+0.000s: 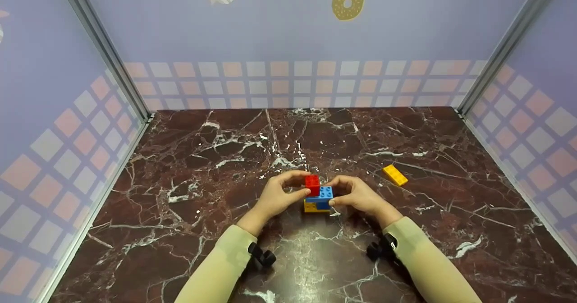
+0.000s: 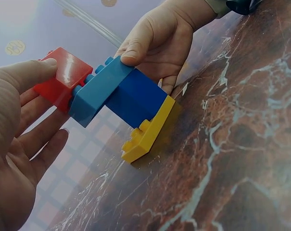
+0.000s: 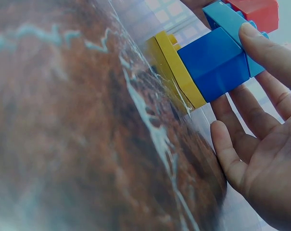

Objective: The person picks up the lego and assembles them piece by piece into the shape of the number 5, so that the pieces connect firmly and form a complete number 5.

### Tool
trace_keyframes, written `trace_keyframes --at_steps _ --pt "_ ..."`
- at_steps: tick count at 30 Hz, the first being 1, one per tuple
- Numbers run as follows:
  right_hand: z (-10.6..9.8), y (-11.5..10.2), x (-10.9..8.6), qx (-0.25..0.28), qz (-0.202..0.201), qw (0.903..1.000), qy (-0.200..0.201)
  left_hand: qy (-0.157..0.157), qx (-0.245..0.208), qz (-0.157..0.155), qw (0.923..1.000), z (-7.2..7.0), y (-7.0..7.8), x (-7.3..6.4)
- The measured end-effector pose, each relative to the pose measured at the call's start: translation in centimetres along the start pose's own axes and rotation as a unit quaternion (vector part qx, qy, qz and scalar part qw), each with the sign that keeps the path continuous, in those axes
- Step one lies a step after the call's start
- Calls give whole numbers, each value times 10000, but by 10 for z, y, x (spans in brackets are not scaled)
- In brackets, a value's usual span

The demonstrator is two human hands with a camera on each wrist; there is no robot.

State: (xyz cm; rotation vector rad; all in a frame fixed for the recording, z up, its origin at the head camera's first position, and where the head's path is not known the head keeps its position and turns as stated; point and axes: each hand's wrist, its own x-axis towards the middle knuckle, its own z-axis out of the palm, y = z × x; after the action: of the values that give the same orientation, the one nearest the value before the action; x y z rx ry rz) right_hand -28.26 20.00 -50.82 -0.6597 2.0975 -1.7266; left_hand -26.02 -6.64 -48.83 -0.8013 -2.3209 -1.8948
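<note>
A small stack of toy building bricks stands on the table between both hands. At its base lies a yellow brick [image 2: 150,134], flat and thin. A dark blue brick [image 3: 217,62] sits on the yellow one's right part, topped by a light blue flat brick [image 2: 99,89] that juts out leftward. On that overhang's left end is a red brick [image 1: 312,185], which my left hand [image 1: 280,194] pinches between thumb and fingers. My right hand [image 1: 356,195] holds the light blue brick's right end, thumb in front and fingers behind.
Another yellow brick [image 1: 395,175], flat and studded, lies on the dark marbled table [image 1: 216,249] to the right, beyond the right hand. Patterned panels [image 1: 288,32] wall in the table at the back and both sides.
</note>
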Motion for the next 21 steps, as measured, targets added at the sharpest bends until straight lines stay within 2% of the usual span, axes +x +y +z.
trace_keyframes --at_steps 9,21 --pt "0 2 0 6 29 10000 -16 -65 454 359 9983 -1 -2 -1" --pt "0 2 0 -115 -66 9999 25 -63 657 537 9964 -3 0 -2"
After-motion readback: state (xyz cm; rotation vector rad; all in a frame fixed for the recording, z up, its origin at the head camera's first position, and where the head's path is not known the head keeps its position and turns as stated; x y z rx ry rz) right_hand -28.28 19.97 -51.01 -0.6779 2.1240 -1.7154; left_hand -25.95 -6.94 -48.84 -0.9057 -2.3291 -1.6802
